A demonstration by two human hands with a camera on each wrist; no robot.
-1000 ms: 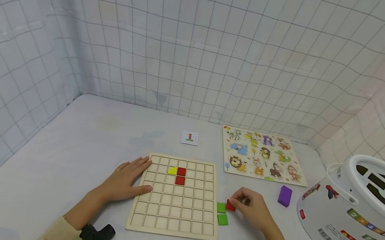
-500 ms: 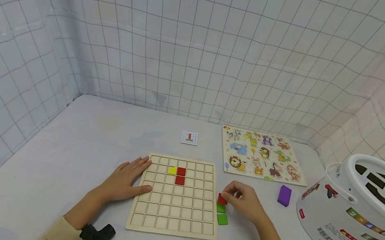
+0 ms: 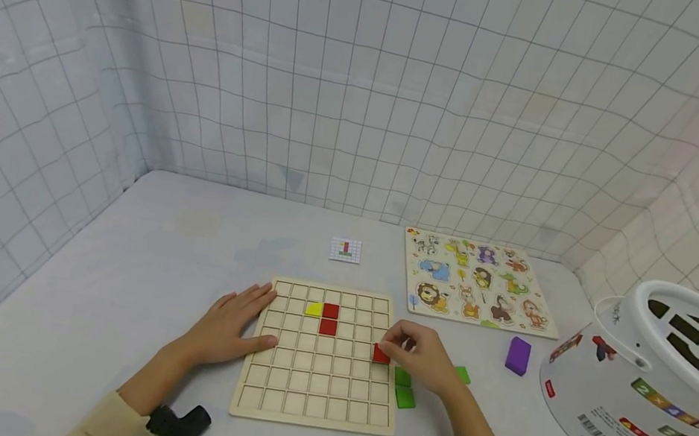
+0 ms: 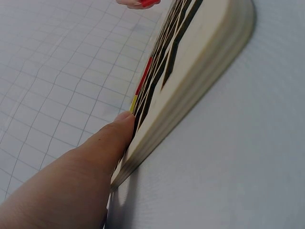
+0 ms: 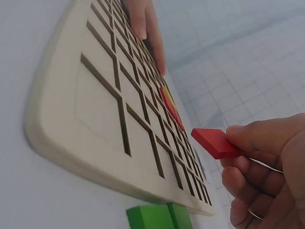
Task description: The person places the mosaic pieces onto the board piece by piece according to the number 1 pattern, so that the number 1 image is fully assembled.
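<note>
My right hand (image 3: pixel 420 353) pinches a red square tile (image 5: pixel 215 142) between thumb and fingers, over the right edge of a wooden grid board (image 3: pixel 291 383). My left hand (image 3: pixel 220 331) rests on the board's left edge with its fingers straight, the thumb (image 4: pixel 107 143) lying along the border. In the board's upper middle sit two red tiles (image 3: pixel 329 319), one below the other, with a yellow rounded tile (image 3: pixel 313 309) to the left of the upper one. Two green tiles (image 3: pixel 404 397) lie against the board's right side, and another green tile (image 3: pixel 462 375) shows behind the right wrist.
A small pattern card (image 3: pixel 345 250) lies beyond the board. At the back right is an animal puzzle board (image 3: pixel 482 281), with a purple block (image 3: pixel 517 356) in front of it. A white lidded bucket (image 3: pixel 635 396) stands at the far right. Gridded cloth walls (image 3: pixel 367 100) surround the table.
My right hand has carried the red tile leftward from beside the green tiles to over the board's right edge. A green tile behind that wrist has come into view. My left hand has stayed still.
</note>
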